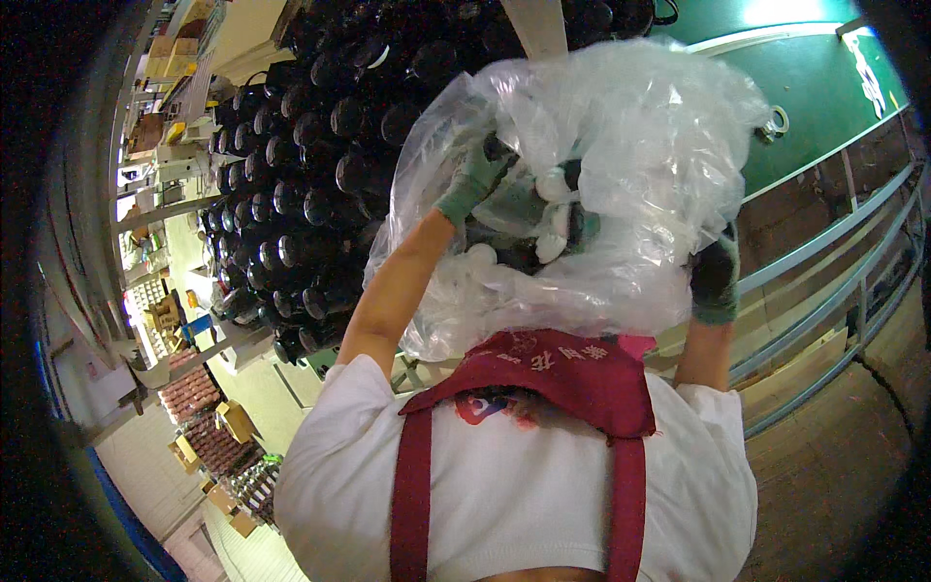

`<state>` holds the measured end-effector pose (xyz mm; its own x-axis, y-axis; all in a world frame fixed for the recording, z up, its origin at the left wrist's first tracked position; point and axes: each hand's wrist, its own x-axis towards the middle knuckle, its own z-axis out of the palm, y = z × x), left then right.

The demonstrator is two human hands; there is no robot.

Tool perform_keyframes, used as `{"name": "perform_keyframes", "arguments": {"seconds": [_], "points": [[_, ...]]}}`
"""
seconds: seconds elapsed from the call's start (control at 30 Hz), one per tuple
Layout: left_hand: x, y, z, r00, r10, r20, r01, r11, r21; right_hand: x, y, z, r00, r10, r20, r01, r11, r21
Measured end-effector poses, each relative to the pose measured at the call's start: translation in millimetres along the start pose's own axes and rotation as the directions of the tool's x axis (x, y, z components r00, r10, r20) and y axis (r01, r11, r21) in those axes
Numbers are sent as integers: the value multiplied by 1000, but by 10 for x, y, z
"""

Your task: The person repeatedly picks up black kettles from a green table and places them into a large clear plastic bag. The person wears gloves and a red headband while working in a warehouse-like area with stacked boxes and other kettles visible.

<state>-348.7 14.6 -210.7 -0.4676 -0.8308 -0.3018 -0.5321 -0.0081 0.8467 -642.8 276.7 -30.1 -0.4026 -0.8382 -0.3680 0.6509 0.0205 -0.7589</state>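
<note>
A large clear plastic bag [654, 153] lies bunched in front of my chest. Through its film and opening I see white rounded pieces [553, 236] and some dark items, too blurred to name. My left hand [473, 178], in a grey-green work glove with dark fingers, reaches into the bag's left part; whether its fingers grip anything is unclear. At the bag's right edge, my right hand [716, 273] wears a similar glove and holds the film from outside, its fingertips partly hidden.
Rows of glossy black rounded items [313, 196] stand close to the left and behind the bag. A green tabletop [800, 87] bears a tape roll [778, 122]. Curved metal rails [822, 254] run along the right. Cardboard boxes [234, 422] are at the far left.
</note>
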Motion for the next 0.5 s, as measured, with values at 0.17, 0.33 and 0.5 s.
{"name": "perform_keyframes", "arguments": {"seconds": [0.17,0.33,0.5], "points": [[-359,911,-102,958,250,-138,-242,968,71,666,20,-906,926,-352,-135,92,558,-825],[-1317,1159,-162,902,419,-101,-296,773,561,127,-398,161,524,-814,250,40,-269,-962],[-2133,138,131,843,-371,389,-61,653,755,178,274,729,804,-276,527,591,262,-763]]}}
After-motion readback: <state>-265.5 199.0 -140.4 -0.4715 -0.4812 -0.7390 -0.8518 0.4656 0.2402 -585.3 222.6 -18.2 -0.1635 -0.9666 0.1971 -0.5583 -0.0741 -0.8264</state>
